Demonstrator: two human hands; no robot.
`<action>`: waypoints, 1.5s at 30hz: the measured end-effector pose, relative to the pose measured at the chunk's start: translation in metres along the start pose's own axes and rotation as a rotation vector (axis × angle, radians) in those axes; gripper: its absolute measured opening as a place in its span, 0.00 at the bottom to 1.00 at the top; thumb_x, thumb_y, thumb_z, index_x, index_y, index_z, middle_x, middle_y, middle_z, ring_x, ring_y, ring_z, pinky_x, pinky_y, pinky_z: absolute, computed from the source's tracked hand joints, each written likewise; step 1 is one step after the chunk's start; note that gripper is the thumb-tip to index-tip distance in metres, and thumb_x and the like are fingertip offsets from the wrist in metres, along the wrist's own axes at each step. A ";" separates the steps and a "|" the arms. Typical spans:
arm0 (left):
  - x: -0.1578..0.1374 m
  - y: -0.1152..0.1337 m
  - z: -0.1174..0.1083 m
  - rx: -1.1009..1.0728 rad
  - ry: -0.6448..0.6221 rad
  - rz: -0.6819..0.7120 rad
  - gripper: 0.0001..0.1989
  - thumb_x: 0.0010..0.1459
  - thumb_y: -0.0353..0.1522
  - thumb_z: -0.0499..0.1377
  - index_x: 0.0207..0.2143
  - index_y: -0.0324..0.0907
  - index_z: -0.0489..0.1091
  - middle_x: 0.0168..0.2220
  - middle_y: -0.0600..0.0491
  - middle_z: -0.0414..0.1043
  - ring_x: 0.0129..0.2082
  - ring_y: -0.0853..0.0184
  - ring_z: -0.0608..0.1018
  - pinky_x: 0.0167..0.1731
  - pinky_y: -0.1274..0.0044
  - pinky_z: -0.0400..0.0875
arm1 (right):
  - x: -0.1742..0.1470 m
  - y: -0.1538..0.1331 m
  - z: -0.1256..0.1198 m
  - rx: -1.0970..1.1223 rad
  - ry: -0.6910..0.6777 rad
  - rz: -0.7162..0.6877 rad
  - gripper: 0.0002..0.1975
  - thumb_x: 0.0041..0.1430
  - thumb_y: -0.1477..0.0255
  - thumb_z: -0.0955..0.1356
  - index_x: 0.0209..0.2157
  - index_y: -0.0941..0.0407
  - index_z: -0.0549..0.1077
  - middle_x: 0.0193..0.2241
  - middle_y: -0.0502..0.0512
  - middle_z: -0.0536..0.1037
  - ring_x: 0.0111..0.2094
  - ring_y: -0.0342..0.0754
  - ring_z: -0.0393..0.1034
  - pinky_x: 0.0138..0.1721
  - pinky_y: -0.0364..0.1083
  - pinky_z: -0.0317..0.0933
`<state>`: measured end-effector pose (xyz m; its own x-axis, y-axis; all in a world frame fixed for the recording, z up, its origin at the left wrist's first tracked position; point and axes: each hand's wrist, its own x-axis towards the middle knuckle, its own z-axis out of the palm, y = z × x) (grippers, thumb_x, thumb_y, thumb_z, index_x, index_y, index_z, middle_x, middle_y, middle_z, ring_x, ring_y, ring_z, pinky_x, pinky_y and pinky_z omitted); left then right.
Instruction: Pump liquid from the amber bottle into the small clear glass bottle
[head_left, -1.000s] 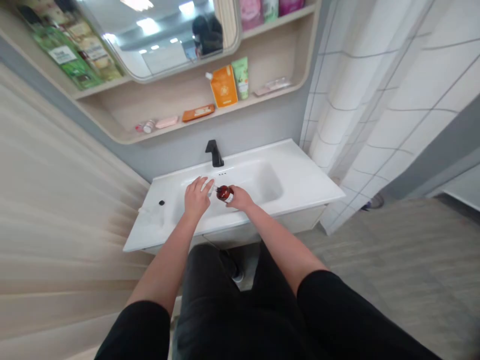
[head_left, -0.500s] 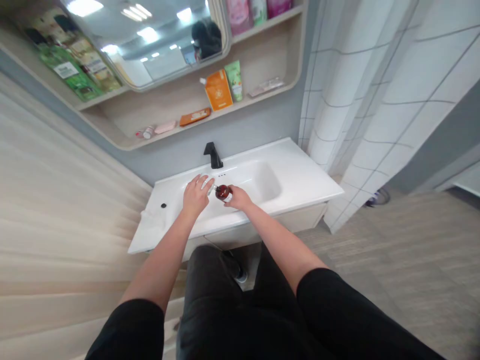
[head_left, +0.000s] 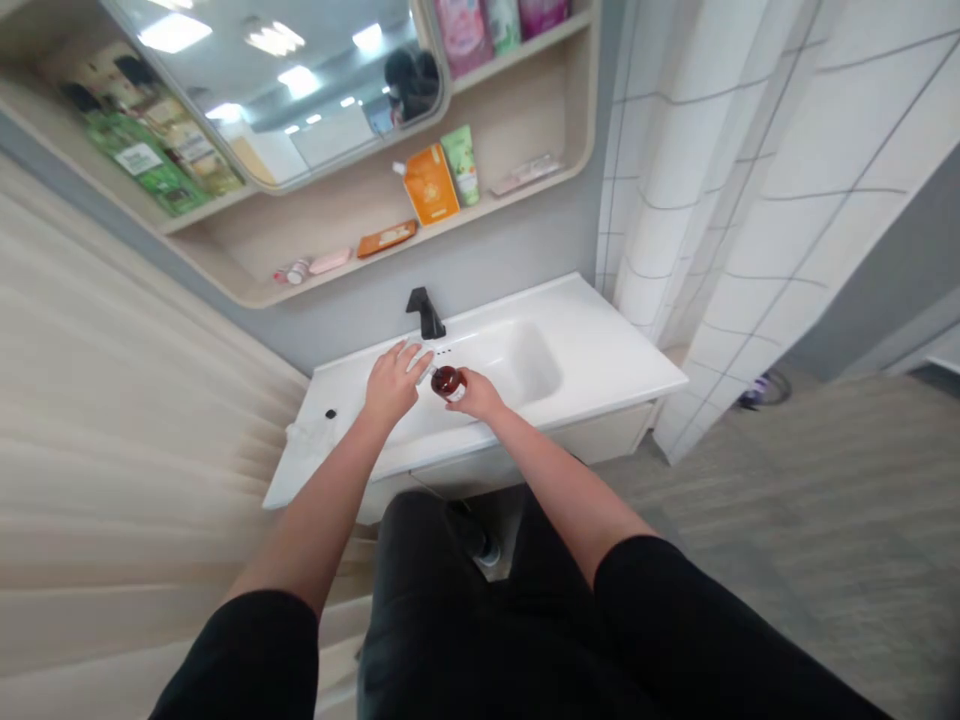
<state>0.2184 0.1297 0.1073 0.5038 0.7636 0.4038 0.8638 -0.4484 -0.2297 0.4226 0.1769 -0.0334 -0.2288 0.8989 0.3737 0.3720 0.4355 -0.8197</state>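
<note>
My right hand (head_left: 478,396) is closed around a reddish-brown bottle (head_left: 447,381) with a white label, tilted so its neck points left. Just left of that neck is a clear, glass-like container (head_left: 426,374), with the fingers of my left hand (head_left: 391,384) curled around it. Most of this container is hidden behind the fingers, so its exact kind does not show. Bottle and container are close together, and I cannot tell whether they touch. Both hands are above the white sink (head_left: 540,358), in front of the black faucet (head_left: 427,313).
A wall shelf holds an orange pouch (head_left: 430,185), a green tube (head_left: 460,165), an orange flat pack (head_left: 386,239) and a pink bar (head_left: 331,261). Above it hangs a mirror (head_left: 322,110). Crumpled white material (head_left: 306,442) lies on the counter's left. Curtains (head_left: 127,420) hang on the left.
The view has shifted slightly. The brown bottle and both hands keep nearly the same place, with the bottle's neck still beside the clear container.
</note>
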 end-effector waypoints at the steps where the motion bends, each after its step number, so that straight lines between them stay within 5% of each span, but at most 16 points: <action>1: 0.001 0.000 -0.001 0.008 0.001 0.009 0.34 0.64 0.22 0.55 0.70 0.50 0.72 0.72 0.42 0.71 0.76 0.45 0.64 0.69 0.51 0.66 | 0.000 0.000 0.000 0.003 0.002 0.000 0.34 0.42 0.66 0.86 0.51 0.54 0.77 0.46 0.55 0.84 0.46 0.57 0.79 0.52 0.52 0.70; 20: 0.026 -0.005 -0.022 -0.012 -0.052 0.189 0.35 0.63 0.24 0.57 0.70 0.53 0.72 0.72 0.43 0.70 0.78 0.43 0.62 0.67 0.46 0.67 | -0.001 -0.006 -0.004 0.123 0.081 -0.022 0.38 0.43 0.65 0.86 0.56 0.54 0.76 0.51 0.57 0.84 0.51 0.59 0.80 0.56 0.54 0.70; 45: 0.038 0.009 -0.050 -0.060 -0.075 0.347 0.23 0.73 0.28 0.56 0.65 0.54 0.76 0.70 0.44 0.73 0.79 0.45 0.62 0.69 0.47 0.66 | -0.004 -0.011 -0.010 0.206 0.076 -0.044 0.40 0.44 0.62 0.85 0.58 0.54 0.75 0.53 0.58 0.84 0.52 0.60 0.80 0.57 0.54 0.71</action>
<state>0.2447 0.1311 0.1648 0.7679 0.5920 0.2447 0.6406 -0.7118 -0.2882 0.4281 0.1692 -0.0216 -0.1693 0.8836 0.4365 0.1698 0.4625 -0.8702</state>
